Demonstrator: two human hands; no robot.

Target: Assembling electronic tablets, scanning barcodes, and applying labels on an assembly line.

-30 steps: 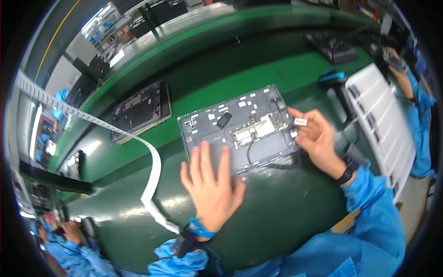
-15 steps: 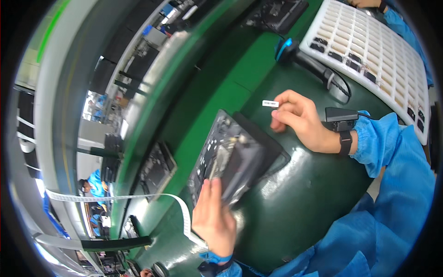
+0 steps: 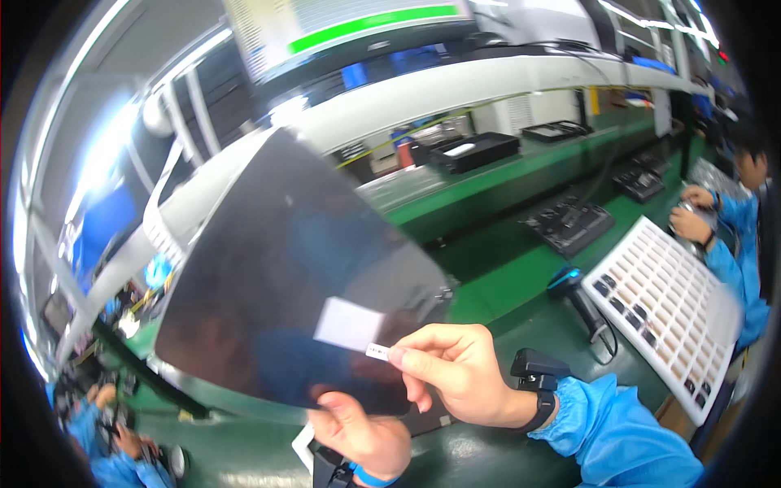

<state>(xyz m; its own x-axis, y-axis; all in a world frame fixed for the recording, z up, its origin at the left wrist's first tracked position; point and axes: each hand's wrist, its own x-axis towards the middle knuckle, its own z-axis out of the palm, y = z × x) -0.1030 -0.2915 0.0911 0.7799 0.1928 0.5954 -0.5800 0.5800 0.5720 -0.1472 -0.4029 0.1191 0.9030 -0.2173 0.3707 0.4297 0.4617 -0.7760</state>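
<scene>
My left hand (image 3: pixel 362 439) grips the lower edge of a dark, glossy laptop-sized panel (image 3: pixel 268 268), which stands raised and tilted in front of me. Its thumb lies over the near face; the other fingers are mostly hidden. A plain white rectangle (image 3: pixel 350 323) shows on the panel's face. Between thumb and forefinger, my right hand (image 3: pixel 464 374) pinches a small white label (image 3: pixel 378 351) with dark print. The label is in front of the panel, close to the white rectangle's lower right corner; I cannot tell whether it touches the panel.
To the right lie a black handheld scanner (image 3: pixel 582 305) and a white compartment tray (image 3: pixel 667 309) with several small black parts. Open device chassis (image 3: pixel 569 225) sit on the green bench behind. A monitor (image 3: pixel 350 37) stands above the shelf. Co-workers' hands (image 3: pixel 693 213) show at far right, others at lower left.
The laptop unit has gone from lying on the bench, internals showing, to being held up with a glossy face toward me. My right hand brought the label to it. The view has swung upward.
</scene>
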